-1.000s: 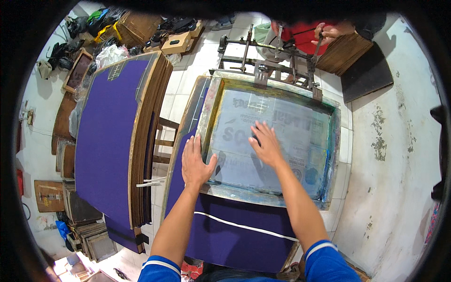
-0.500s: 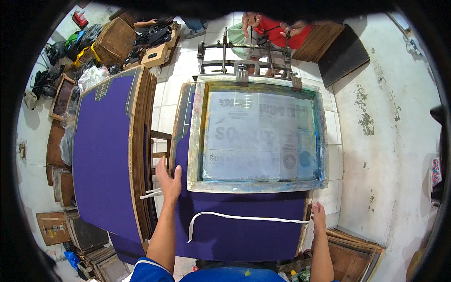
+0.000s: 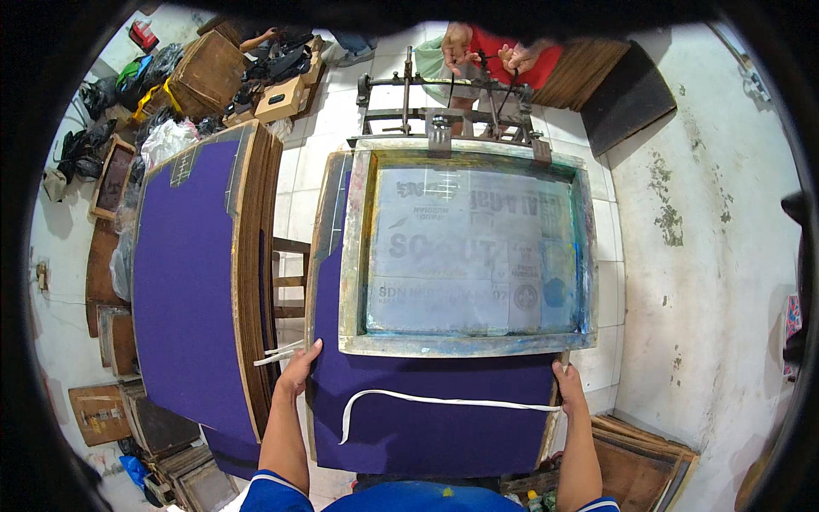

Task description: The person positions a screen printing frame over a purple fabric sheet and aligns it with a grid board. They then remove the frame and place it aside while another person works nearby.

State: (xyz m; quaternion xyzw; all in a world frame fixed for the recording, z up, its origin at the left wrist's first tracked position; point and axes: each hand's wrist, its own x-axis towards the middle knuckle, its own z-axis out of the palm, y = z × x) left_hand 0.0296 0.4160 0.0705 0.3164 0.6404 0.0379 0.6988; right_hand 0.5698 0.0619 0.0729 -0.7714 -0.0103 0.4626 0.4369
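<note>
A board covered with purple cloth [image 3: 426, 439] lies before me, a screen-printing frame [image 3: 461, 345] resting over its far part. The frame's pale mesh [image 3: 452, 282] shows faint printed shapes. At the board's left edge, my left hand [image 3: 299, 369] is closed with the thumb on top and the other fingers largely hidden. On the opposite edge, near the frame's lower right corner, my right hand [image 3: 570, 386] grips in the same manner. Between the two hands a thin white strip [image 3: 452, 398] runs across the cloth, bent down at its left end.
A metal clamp rig [image 3: 439, 132] holds the frame's far side. Beyond it are another person's hands [image 3: 457, 44]. To my left stands a stack of boards [image 3: 256, 282] topped with purple cloth. More boards [image 3: 644, 461] lean at lower right, beside a stained white wall [image 3: 674, 282].
My left hand has come nearer and closed on the board's left edge. My right hand has shifted slightly left onto the other edge. The other person's hands have moved a little.
</note>
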